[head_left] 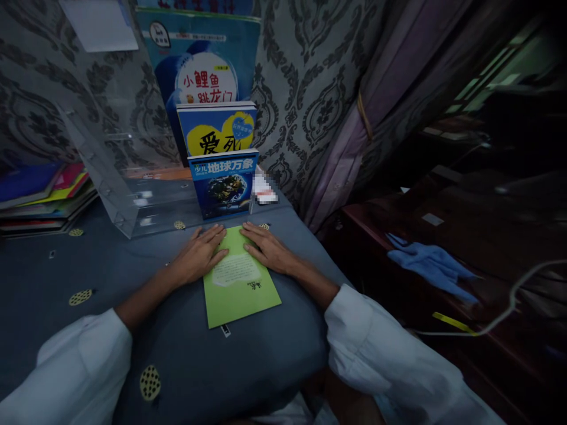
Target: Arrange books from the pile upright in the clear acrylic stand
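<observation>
A thin green book (pixel 243 298) lies flat on the blue-grey tablecloth, with a pale text panel on its upward side. My left hand (pixel 201 254) rests on its upper left edge, fingers stretched out. Across from it, my right hand (pixel 268 251) lies on the upper right edge, its fingers also extended. Just beyond my fingertips stands a blue book with a globe on it (pixel 225 192). Behind that come a blue and yellow book (pixel 217 133) and a taller blue picture book (pixel 199 53), in stepped rows of a clear acrylic rack (pixel 124 215).
A stack of colourful books (pixel 44 195) sits at the left. Patterned wall covering (pixel 301 88) and a tied purple curtain (pixel 341 159) border the table's back. Beyond the right table edge, a blue cloth (pixel 429 265) and a white cable (pixel 509 301) lie on a dark reddish surface (pixel 376 236).
</observation>
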### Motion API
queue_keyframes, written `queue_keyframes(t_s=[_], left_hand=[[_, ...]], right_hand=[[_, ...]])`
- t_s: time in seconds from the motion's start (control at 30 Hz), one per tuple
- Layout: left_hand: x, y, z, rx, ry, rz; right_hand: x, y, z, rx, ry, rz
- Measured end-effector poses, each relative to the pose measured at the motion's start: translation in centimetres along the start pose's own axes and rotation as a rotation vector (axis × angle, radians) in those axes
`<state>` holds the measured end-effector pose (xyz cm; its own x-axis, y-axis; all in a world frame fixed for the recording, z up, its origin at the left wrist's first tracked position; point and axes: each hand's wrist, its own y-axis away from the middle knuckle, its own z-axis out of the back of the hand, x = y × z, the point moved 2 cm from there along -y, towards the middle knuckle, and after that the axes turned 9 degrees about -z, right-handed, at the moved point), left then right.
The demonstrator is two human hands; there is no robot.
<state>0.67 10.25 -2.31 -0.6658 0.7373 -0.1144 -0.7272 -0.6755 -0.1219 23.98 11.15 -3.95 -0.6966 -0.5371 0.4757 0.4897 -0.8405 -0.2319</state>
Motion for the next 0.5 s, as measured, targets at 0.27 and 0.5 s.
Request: queue_keyframes(t_s=[0.27, 0.5], left_hand=[[-1.2, -3.3, -0.3, 0.044, 0.064, -0.07], [-1.4, -4.1, -0.6, 0.043, 0.069, -0.037]], right_hand=[[0.1, 0.1, 0.2, -0.005, -0.011, 0.003], [-0.3, 0.2, 0.1, -0.025, -0.025, 0.004]])
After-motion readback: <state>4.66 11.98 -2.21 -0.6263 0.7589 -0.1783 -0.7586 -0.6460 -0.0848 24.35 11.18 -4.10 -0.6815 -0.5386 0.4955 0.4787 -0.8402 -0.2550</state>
